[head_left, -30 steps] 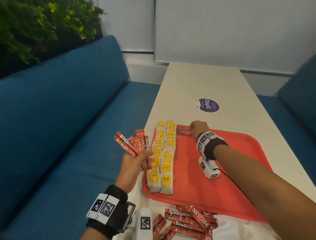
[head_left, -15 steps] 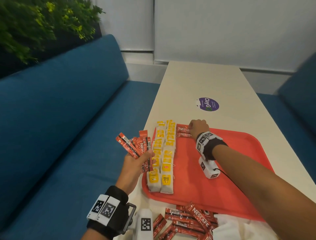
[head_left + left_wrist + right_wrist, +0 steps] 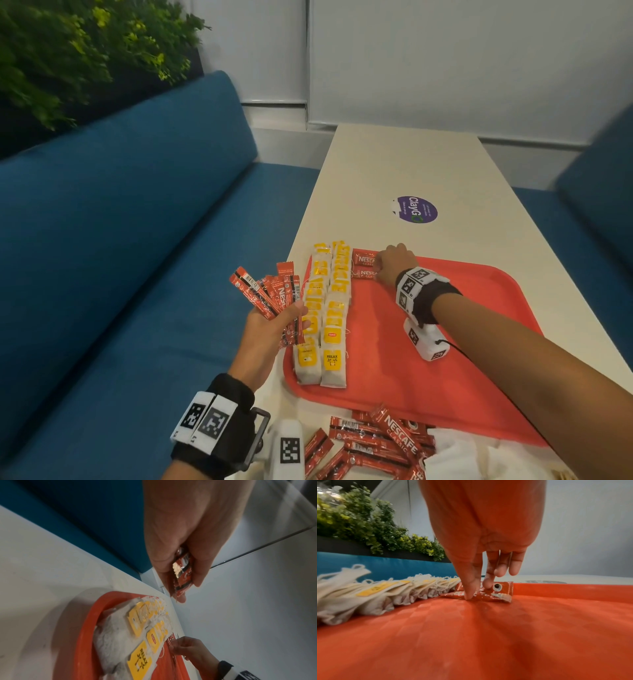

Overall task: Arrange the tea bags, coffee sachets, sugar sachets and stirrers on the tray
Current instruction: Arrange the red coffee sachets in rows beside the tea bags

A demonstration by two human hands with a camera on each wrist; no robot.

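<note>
The red tray [image 3: 445, 359] lies on the white table. Two rows of yellow-tagged tea bags [image 3: 329, 308] run along its left side. At the tray's far left corner lie two red coffee sachets [image 3: 363, 265] side by side. My right hand [image 3: 383, 270] is on them: thumb and forefinger [image 3: 469, 588] pinch the nearer sachet [image 3: 481, 596] flat against the tray. My left hand [image 3: 287, 318] hovers left of the tray and grips a fan of several coffee sachets [image 3: 270, 294], which also show in the left wrist view [image 3: 182, 573].
A pile of loose coffee sachets [image 3: 376, 442] lies at the table's near edge beside white cloth or paper [image 3: 462, 455]. A purple sticker [image 3: 415, 209] marks the table beyond the tray. A blue sofa [image 3: 120, 257] runs along the left, with plants behind it.
A second coffee sachet now lies on the tray just in front of the first, under my right hand. My left hand with its fan of sachets has barely shifted.
</note>
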